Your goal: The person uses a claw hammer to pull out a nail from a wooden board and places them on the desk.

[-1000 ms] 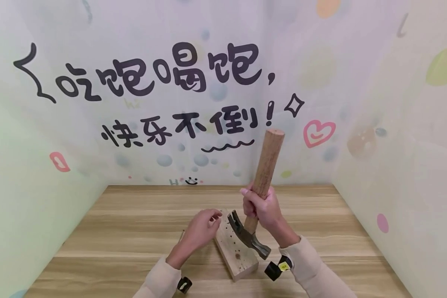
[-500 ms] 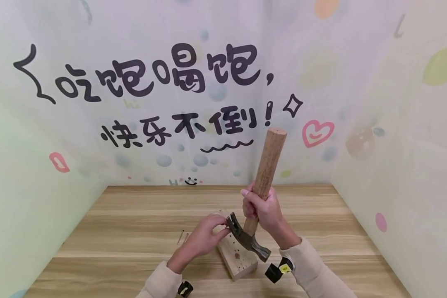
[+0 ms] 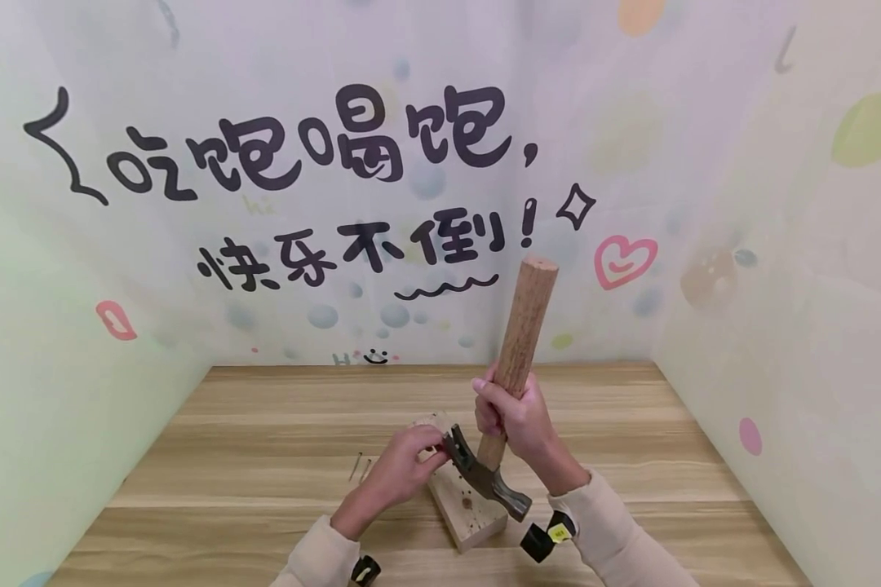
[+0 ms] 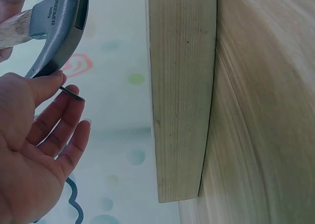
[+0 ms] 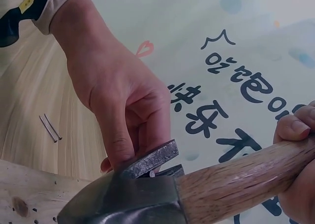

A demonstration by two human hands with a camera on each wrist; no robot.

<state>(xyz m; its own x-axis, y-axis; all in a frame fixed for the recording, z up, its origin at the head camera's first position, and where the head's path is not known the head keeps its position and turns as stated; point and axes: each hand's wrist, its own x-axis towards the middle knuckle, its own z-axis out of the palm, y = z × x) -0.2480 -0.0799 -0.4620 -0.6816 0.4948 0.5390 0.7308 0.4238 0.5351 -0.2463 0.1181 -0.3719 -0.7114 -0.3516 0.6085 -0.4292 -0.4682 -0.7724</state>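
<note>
My right hand grips the wooden handle of a claw hammer, held head down above a wooden block. Its claw points toward my left hand. Thumb and fingers of that hand pinch a thin nail right at the claw, as the left wrist view shows. In the right wrist view the nail's head shows in the slot between the claw's two prongs. The block lies on the table under both hands, with dark holes and a knot on its top.
Two loose nails lie on the wood-grain table, left of the block. Behind the table stands a white wall with black lettering, and pale side walls flank it. Each wrist wears a black camera mount.
My left hand has moved right and down to the hammer's claw, bringing the loose nails behind it into fuller view. The hammer has shifted slightly down and left.
</note>
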